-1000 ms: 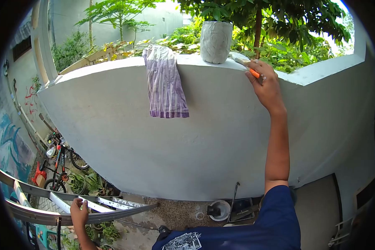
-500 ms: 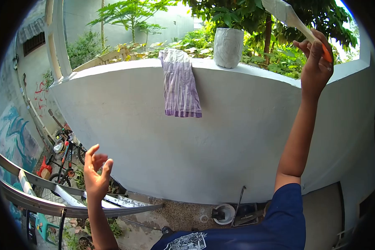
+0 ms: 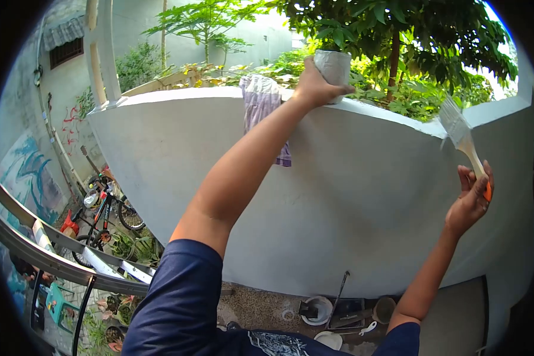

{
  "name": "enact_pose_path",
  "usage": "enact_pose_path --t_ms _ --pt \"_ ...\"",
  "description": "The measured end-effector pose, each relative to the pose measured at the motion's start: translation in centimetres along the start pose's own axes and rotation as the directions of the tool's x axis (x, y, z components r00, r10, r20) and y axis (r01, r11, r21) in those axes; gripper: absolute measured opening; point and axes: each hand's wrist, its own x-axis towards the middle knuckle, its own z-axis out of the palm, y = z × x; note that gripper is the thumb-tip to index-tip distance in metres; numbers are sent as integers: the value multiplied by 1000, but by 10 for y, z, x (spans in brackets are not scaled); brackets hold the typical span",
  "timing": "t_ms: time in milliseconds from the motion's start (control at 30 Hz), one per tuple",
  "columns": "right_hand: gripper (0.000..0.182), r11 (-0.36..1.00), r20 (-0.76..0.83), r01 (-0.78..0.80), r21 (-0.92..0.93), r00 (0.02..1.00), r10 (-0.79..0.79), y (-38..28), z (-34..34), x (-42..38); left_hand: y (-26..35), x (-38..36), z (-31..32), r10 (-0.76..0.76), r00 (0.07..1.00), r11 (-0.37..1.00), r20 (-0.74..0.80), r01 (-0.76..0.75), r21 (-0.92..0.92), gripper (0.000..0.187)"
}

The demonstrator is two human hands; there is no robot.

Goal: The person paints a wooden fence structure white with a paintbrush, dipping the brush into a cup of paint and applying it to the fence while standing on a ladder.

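Observation:
My left hand [image 3: 319,88] reaches across to a whitish-grey, paint-smeared can [image 3: 338,66] on top of the wall. Its fingers and thumb wrap round the can's near side. Inside the can, nothing can be made out. A wide paintbrush [image 3: 460,132] with a pale handle and orange end is gripped in my right hand [image 3: 469,204]. The brush's bristles point up, close to the corner of the white wall ledge [image 3: 391,116]. A purple-and-white striped cloth [image 3: 260,104] hangs over the wall, partly behind my left arm.
The grey wall [image 3: 338,207] spans the view, with trees and plants behind it. At lower left stands a metal ladder [image 3: 71,252], with a bicycle [image 3: 104,216] and a green stool [image 3: 56,305] beyond. Below lie a white basin [image 3: 323,310] and several tools.
My left hand has risen from the lower left to the can and closed round it. My right hand has come down with the paintbrush, bristles now near the ledge.

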Motion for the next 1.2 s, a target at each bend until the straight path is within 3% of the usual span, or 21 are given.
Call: enact_pose_path --t_ms 67,100,200,433,533,667,800,833,900,1033,1100,1200 --pt "44 998 -52 -32 -48 998 30 3 -34 9 3 -6 -1 6 1000 1000 -19 -6 -8 105" --pt "45 998 -57 -41 -51 998 39 5 -46 13 9 -6 -3 -68 998 997 -8 68 29 103" --pt "46 996 -51 -73 -54 996 70 2 -56 20 5 -2 1 -77 995 996 -60 79 34 99" --pt "45 993 31 -117 -6 993 117 9 -10 8 21 3 -25 -131 987 991 -91 128 -43 104" --pt "43 988 85 -149 38 986 146 13 26 -5 22 17 -66 -78 992 997 -97 79 10 103" --pt "40 971 232 -196 140 959 161 16 85 -29 12 33 -148 -87 989 973 -116 110 205 114" --pt "36 974 325 -181 135 937 129 1 167 -63 -16 43 -239 -47 979 896 -198 129 425 113" --pt "36 974 321 -183 136 938 131 -3 187 -70 -27 46 -263 -46 978 888 -201 132 441 113" --pt "35 976 506 -149 158 861 50 -11 227 -85 -48 45 -307 -52 974 859 -223 157 487 113" --pt "33 976 543 -112 186 840 -7 -32 318 -118 -90 27 -380 -82 956 800 -280 231 553 115" --pt "30 931 589 -220 292 808 6 -33 354 -127 -110 17 -412 -95 952 790 -290 249 560 115" --pt "30 921 635 -265 285 772 26 -35 398 -128 -144 5 -454 -110 932 776 -347 299 556 113"
